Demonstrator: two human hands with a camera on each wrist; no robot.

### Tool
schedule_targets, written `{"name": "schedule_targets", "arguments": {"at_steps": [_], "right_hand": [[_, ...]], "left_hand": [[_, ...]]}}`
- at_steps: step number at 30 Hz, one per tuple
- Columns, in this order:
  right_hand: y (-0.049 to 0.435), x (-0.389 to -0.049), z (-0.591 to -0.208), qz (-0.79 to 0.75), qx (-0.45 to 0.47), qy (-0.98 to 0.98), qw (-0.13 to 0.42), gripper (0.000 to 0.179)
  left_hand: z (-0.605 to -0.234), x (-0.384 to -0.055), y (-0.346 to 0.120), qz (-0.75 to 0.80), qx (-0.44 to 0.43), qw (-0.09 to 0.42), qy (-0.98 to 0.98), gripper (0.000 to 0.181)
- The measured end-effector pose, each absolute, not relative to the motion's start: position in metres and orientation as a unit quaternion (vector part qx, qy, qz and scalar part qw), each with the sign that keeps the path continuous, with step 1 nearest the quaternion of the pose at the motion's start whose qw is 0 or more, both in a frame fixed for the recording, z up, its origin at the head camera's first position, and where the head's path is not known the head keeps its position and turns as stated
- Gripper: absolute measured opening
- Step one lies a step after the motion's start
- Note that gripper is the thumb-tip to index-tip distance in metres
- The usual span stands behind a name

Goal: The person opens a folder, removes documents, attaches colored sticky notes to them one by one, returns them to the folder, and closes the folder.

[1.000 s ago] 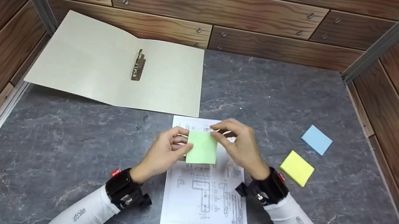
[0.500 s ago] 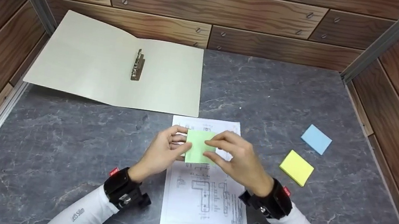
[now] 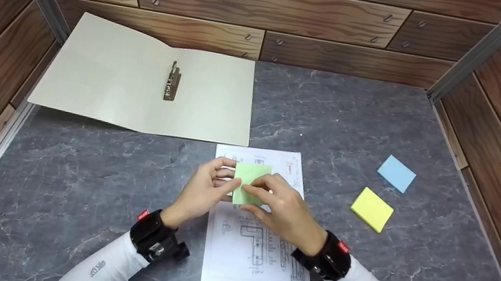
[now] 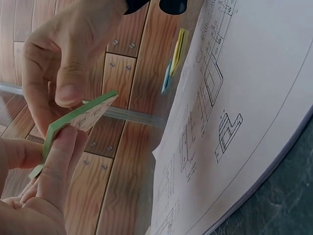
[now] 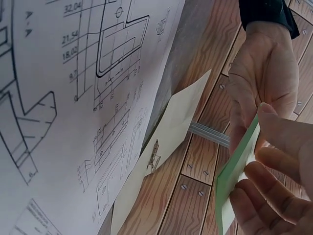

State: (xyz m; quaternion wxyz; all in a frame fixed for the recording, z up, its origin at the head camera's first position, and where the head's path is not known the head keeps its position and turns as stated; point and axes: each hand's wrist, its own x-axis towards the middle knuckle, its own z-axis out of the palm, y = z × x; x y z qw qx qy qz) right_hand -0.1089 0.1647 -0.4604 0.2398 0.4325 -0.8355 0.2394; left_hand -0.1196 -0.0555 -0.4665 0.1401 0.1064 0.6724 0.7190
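Green pad [image 3: 249, 171] held above the drawing sheet [image 3: 226, 265], apparently to keep its top steady; left hand [image 3: 205, 190] pinches its left edge, right hand [image 3: 288, 212] bends over it, thumb and forefinger narrowly parted, grip cannot be told. Yellow pad [image 3: 372, 209] and blue pad [image 3: 396, 174] lie to the right, seemingly set within reach. Farther off, folder [image 3: 114, 74] lies spread.

Here's your held pad [image 3: 252, 171] over the drawing [image 3: 229, 268], folder [image 3: 212, 99] behind, leftward; near pad [image 3: 372, 209] and far pad [image 3: 396, 174] off right.

The green pad [image 3: 247, 173] is matt paper, the clip [image 3: 172, 83] shiny metal.
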Motion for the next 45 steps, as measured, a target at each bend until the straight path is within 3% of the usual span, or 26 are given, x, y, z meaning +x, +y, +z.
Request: {"name": "schedule_targets", "arguments": {"at_steps": [11, 35, 45], "right_hand": [[0.167, -0.11, -0.459, 0.261, 0.431, -0.838, 0.21, 0.036], [0.172, -0.112, -0.456, 0.282, 0.419, -0.825, 0.255, 0.027], [0.175, -0.114, -0.453, 0.305, 0.397, -0.831, 0.245, 0.023]], "left_hand": [[-0.47, -0.121, -0.057, 0.723, 0.108, 0.141, 0.668, 0.034], [-0.467, -0.119, -0.056, 0.723, 0.103, 0.155, 0.665, 0.038], [-0.469, -0.119, -0.054, 0.715, 0.118, 0.168, 0.669, 0.048]]}}
